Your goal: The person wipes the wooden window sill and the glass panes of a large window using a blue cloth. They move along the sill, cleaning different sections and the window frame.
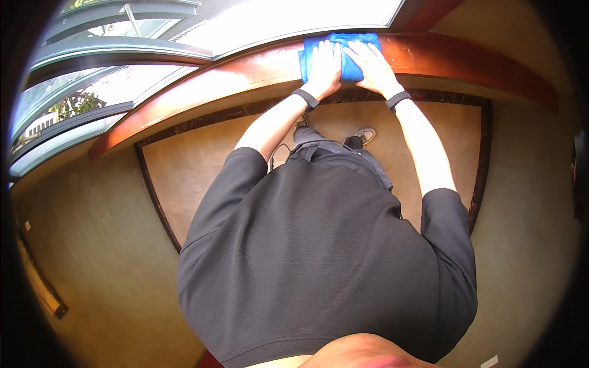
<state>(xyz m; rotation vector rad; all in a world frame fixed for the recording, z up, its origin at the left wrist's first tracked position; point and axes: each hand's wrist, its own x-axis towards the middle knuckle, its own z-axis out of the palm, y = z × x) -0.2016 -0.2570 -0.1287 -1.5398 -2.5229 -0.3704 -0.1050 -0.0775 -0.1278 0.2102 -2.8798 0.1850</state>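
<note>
A folded blue cloth [353, 69] lies flat on the reddish-brown wooden windowsill [257, 69], up against the window frame. My left hand [326, 66] rests palm down on the left part of the cloth, fingers straight and pointing at the window. On its right part my right hand [372, 66] presses down too, fingers spread. The thumbs point towards each other, with a strip of blue cloth between the hands. Neither hand is curled around the cloth. A dark band circles each wrist.
Beyond the sill is a bright window pane [294, 18]; on the left a metal-framed window sash [129, 50] stands open outwards. Below the sill, the tan floor [184, 184] has a dark border strip [154, 202]. Walls [101, 239] rise on both sides, and a cable [272, 156] hangs at my waist.
</note>
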